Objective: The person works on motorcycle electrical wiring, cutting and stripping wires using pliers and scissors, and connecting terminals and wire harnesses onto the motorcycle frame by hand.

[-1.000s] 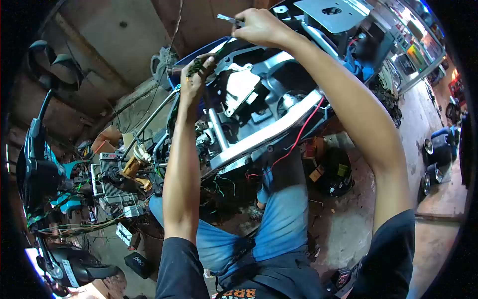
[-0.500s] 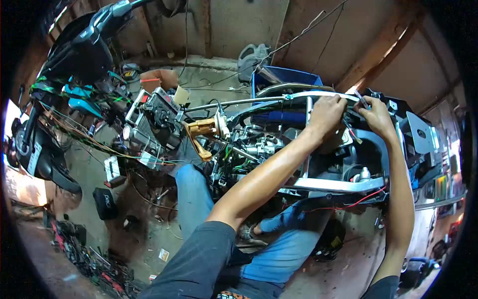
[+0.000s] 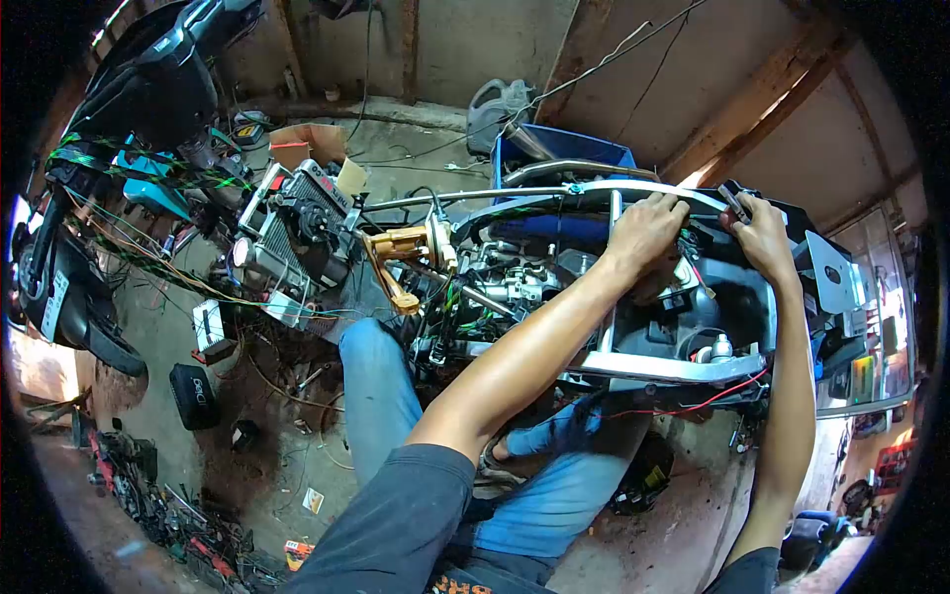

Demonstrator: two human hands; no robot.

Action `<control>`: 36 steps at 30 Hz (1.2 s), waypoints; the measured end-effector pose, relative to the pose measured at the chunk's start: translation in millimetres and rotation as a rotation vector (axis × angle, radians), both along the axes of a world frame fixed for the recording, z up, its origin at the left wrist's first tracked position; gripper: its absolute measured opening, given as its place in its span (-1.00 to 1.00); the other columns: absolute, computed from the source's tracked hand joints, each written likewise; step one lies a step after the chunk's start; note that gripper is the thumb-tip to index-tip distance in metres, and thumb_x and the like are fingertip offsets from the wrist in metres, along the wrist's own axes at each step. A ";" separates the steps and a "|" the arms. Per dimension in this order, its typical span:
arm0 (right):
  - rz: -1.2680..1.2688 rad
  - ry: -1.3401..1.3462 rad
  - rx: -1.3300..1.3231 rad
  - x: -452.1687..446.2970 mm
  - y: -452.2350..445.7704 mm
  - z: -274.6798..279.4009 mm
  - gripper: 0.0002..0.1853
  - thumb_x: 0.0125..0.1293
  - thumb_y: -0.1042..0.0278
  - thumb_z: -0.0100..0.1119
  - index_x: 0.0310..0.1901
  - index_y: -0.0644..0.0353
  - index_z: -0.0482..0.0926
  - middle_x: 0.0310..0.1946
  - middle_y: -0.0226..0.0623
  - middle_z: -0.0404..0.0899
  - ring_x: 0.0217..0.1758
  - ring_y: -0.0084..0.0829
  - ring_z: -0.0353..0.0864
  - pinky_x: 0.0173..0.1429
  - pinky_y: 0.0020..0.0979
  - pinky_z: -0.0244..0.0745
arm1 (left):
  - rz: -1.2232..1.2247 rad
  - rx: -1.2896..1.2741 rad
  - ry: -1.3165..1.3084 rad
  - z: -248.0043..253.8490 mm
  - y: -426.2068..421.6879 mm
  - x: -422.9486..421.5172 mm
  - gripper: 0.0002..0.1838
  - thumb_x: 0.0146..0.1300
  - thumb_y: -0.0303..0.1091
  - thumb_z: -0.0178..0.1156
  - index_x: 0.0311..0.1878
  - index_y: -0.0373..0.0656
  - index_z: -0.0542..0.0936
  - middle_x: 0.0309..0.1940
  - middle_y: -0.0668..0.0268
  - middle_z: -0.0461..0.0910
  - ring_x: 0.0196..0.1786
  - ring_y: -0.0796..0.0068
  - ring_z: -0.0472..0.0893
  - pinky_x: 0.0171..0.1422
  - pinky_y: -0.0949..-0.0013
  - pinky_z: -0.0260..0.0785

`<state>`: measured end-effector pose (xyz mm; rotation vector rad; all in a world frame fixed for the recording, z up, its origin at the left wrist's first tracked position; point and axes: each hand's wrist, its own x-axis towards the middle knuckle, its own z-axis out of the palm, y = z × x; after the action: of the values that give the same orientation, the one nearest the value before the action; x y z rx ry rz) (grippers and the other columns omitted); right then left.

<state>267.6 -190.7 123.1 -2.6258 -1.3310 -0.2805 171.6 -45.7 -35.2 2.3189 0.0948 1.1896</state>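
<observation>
My left hand [image 3: 645, 236] is closed at the upper rail of the motorcycle's silver frame [image 3: 683, 368], its fingertips pinched over a small bundle of wires [image 3: 690, 247]. A red and a pale wire end [image 3: 705, 282] hang below it. Farther right, my right hand [image 3: 762, 241] grips a slim metallic and dark tool [image 3: 733, 201] that points up past the rail; its exact kind is unclear. Both hands are over the rear section of the stripped motorcycle. Below them is a dark plastic tray [image 3: 744, 297] inside the frame.
Left of the frame stand a radiator [image 3: 287, 233] and a gold-coloured fork part [image 3: 401, 252]. A blue crate [image 3: 569, 148] holds a metal pipe behind the rail. On the floor lie a black case [image 3: 193, 396] and a pile of parts [image 3: 188, 525]. A red wire [image 3: 693, 406] trails along the near rail.
The tool in my right hand has turned and shows its darker, thicker end, with the hand slightly shifted. My left hand stays nearly in place. The camera view has moved a little.
</observation>
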 end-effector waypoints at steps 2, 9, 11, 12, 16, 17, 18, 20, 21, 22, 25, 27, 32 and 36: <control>0.016 0.024 0.036 5.8 -2.9 -3.9 -0.73 0.25 0.29 0.40 -0.24 0.37 0.64 -0.38 0.16 0.64 -0.30 0.07 0.64 -0.11 -0.08 0.45 | 0.013 0.033 0.040 -3.0 0.5 2.4 -0.74 0.27 -0.39 0.18 0.02 -0.16 0.59 -0.04 0.15 0.64 0.10 0.07 0.69 0.08 0.06 0.64; -0.070 0.030 0.084 15.7 -3.4 -11.1 -0.78 0.27 0.32 0.31 -0.16 0.30 0.71 -0.23 0.15 0.72 -0.12 0.13 0.73 0.00 -0.04 0.51 | 0.061 0.071 0.065 -2.4 -0.7 1.4 -0.77 0.25 -0.44 0.18 -0.03 -0.21 0.63 -0.05 0.14 0.67 0.09 0.12 0.71 0.09 0.12 0.66; -0.130 0.048 0.044 19.0 -2.3 -10.8 -0.78 0.28 0.33 0.29 -0.15 0.28 0.72 -0.23 0.14 0.73 -0.11 0.11 0.74 0.01 -0.05 0.52 | 0.059 0.069 0.074 -3.2 0.4 3.7 -0.77 0.25 -0.45 0.18 -0.04 -0.21 0.64 -0.04 0.14 0.67 0.10 0.12 0.71 0.09 0.13 0.66; -0.122 0.014 0.054 14.4 -1.6 -11.1 -0.78 0.27 0.32 0.30 -0.17 0.29 0.72 -0.25 0.11 0.75 -0.12 0.06 0.76 0.01 -0.09 0.54 | 0.061 0.069 0.082 -2.8 0.4 3.7 -0.78 0.26 -0.44 0.17 -0.05 -0.21 0.65 -0.05 0.13 0.68 0.10 0.11 0.71 0.10 0.13 0.66; -0.153 0.075 0.106 9.3 0.3 -5.2 -0.77 0.25 0.32 0.33 -0.17 0.31 0.74 -0.24 0.10 0.76 -0.11 0.00 0.79 0.01 -0.13 0.55 | 0.039 0.003 0.081 -1.4 0.4 2.2 -0.78 0.26 -0.45 0.17 -0.05 -0.20 0.66 -0.05 0.12 0.68 0.10 0.09 0.71 0.08 0.10 0.66; -0.152 0.078 0.102 9.8 -0.4 -5.4 -0.77 0.25 0.31 0.34 -0.17 0.31 0.74 -0.24 0.11 0.76 -0.11 0.00 0.79 0.01 -0.13 0.55 | 0.041 0.005 0.084 -0.6 0.3 1.5 -0.78 0.26 -0.45 0.17 -0.06 -0.20 0.66 -0.05 0.12 0.68 0.11 0.09 0.70 0.08 0.10 0.66; -0.151 0.081 0.102 10.6 -1.4 -6.0 -0.76 0.25 0.30 0.34 -0.16 0.30 0.74 -0.24 0.12 0.76 -0.10 0.01 0.79 0.01 -0.12 0.55 | 0.044 0.009 0.087 -0.5 0.7 2.2 -0.78 0.26 -0.45 0.17 -0.06 -0.20 0.66 -0.05 0.12 0.68 0.11 0.09 0.70 0.08 0.09 0.66; -0.161 0.073 0.064 15.2 -3.7 -7.7 -0.74 0.27 0.27 0.36 -0.16 0.31 0.74 -0.23 0.14 0.75 -0.10 0.04 0.78 0.01 -0.10 0.55 | 0.055 0.030 0.094 -0.5 -0.1 2.3 -0.79 0.27 -0.45 0.17 -0.06 -0.19 0.67 -0.05 0.14 0.68 0.12 0.10 0.70 0.08 0.11 0.66; -0.155 0.064 0.062 18.0 -4.8 -10.7 -0.73 0.27 0.26 0.36 -0.16 0.31 0.74 -0.23 0.15 0.75 -0.10 0.04 0.78 0.02 -0.09 0.55 | 0.067 0.047 0.098 -1.8 0.0 4.1 -0.79 0.27 -0.45 0.16 -0.06 -0.19 0.67 -0.04 0.14 0.68 0.12 0.10 0.70 0.08 0.12 0.67; -0.149 0.055 0.061 20.3 -5.3 -14.9 -0.72 0.28 0.24 0.37 -0.16 0.32 0.74 -0.23 0.15 0.75 -0.09 0.04 0.78 0.02 -0.09 0.55 | 0.080 0.064 0.102 -2.9 0.4 5.9 -0.79 0.28 -0.46 0.16 -0.06 -0.19 0.67 -0.04 0.15 0.68 0.11 0.11 0.70 0.08 0.14 0.67; -0.178 0.070 0.053 19.3 -8.7 -15.7 -0.69 0.31 0.18 0.41 -0.15 0.32 0.74 -0.23 0.15 0.75 -0.09 0.05 0.78 0.03 -0.08 0.55 | 0.096 0.102 0.107 -2.9 -0.6 7.2 -0.78 0.28 -0.46 0.15 -0.05 -0.20 0.67 -0.03 0.16 0.67 0.12 0.12 0.70 0.09 0.17 0.68; -0.165 0.094 0.051 15.7 -9.0 -14.3 -0.69 0.31 0.18 0.43 -0.14 0.31 0.74 -0.23 0.15 0.75 -0.09 0.06 0.78 0.03 -0.08 0.55 | 0.102 0.106 0.119 -3.5 -0.7 5.2 -0.78 0.28 -0.46 0.16 -0.04 -0.20 0.67 -0.02 0.16 0.67 0.13 0.13 0.70 0.09 0.18 0.69; -0.080 0.120 0.027 -6.7 -9.1 -10.1 -0.72 0.29 0.29 0.43 -0.06 0.31 0.76 -0.20 0.11 0.75 -0.07 0.02 0.77 0.06 -0.10 0.54 | 0.091 0.099 0.095 -5.4 -1.8 7.0 -0.76 0.27 -0.46 0.17 -0.02 -0.20 0.68 -0.01 0.16 0.67 0.17 0.14 0.68 0.10 0.19 0.68; -0.082 0.021 0.049 -9.2 -6.7 -12.5 -0.75 0.24 0.37 0.41 -0.08 0.28 0.77 -0.21 0.10 0.75 -0.08 -0.01 0.77 0.08 -0.08 0.55 | 0.072 0.066 0.128 -1.1 -3.5 1.5 -0.75 0.25 -0.49 0.16 -0.02 -0.19 0.67 0.01 0.17 0.66 0.19 0.13 0.66 0.13 0.16 0.67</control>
<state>258.5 -197.4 110.6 -2.6391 -1.1968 -0.2922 173.1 -49.2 -36.2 2.4669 0.1889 1.0930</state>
